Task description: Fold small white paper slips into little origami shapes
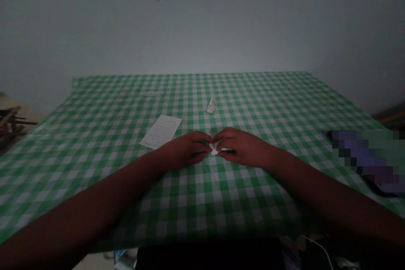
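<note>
On tablecloth (278,105) — sheet (160,131) left of hands (185,149) (243,147); scrap (211,105) beyond them

The green-checked tablecloth (268,105) looks like matt cloth, the printed sheet (161,131) is smooth paper, and the small folded piece (215,148) is creased white paper.

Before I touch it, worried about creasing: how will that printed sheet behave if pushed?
The printed sheet of paper lies flat and looks thin, so it is probably floppy and light. On the green-checked tablecloth it would likely slide under a gentle push, though pushing its edge may buckle it.
</note>
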A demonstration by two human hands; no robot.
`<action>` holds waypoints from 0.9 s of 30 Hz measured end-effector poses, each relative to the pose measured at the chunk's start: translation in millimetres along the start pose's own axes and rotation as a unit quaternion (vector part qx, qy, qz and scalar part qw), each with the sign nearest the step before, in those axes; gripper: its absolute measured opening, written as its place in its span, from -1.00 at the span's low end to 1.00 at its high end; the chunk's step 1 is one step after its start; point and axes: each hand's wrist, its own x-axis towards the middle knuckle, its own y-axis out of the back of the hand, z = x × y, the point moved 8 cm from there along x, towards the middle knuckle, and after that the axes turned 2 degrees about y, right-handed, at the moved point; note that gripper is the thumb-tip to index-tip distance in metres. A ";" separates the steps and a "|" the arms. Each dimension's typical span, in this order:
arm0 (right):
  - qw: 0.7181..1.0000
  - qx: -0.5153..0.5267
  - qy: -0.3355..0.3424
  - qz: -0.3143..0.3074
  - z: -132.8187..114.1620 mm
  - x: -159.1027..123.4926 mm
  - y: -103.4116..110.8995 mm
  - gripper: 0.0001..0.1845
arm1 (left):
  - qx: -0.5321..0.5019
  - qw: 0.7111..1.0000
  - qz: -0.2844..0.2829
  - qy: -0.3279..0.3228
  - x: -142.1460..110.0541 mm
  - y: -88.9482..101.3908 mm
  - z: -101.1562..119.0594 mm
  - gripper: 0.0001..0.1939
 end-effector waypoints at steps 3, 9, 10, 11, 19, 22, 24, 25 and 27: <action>1.000 -0.010 0.004 -0.005 -0.7 0.6 -1.1 -0.83 | 0.005 1.000 -0.009 -0.005 -0.1 -1.3 0.9 -0.75; 1.000 -0.020 0.006 0.002 -5.1 0.8 0.4 -0.85 | 0.009 1.000 -0.010 -0.014 0.1 -1.0 2.7 -0.74; 1.000 -0.022 0.007 0.002 -5.7 0.7 0.4 -0.85 | 0.008 1.000 -0.009 -0.016 0.2 -0.7 3.1 -0.74; 1.000 -0.024 0.008 0.002 -6.3 0.7 0.4 -0.85 | 0.008 1.000 -0.008 -0.017 0.4 -0.4 3.4 -0.74; 0.999 -0.042 0.012 -0.001 -8.0 1.5 -0.5 -0.83 | 0.009 1.000 -0.009 -0.004 1.3 0.9 4.5 -0.76; 0.999 -0.045 0.016 0.003 -8.4 1.5 -0.4 -0.82 | 0.006 1.000 -0.005 -0.003 0.5 0.7 3.5 -0.75; 0.999 -0.044 0.017 0.007 -8.4 1.1 -0.1 -0.81 | 0.005 1.000 0.002 -0.007 0.0 1.2 3.3 -0.73; 0.999 -0.044 0.019 0.009 -8.4 0.8 0.0 -0.81 | 0.006 1.000 0.002 -0.009 -0.2 1.2 3.4 -0.73; 0.999 -0.042 0.023 0.008 -9.0 0.6 0.0 -0.80 | 0.008 1.000 -0.003 -0.010 -0.4 0.8 3.5 -0.72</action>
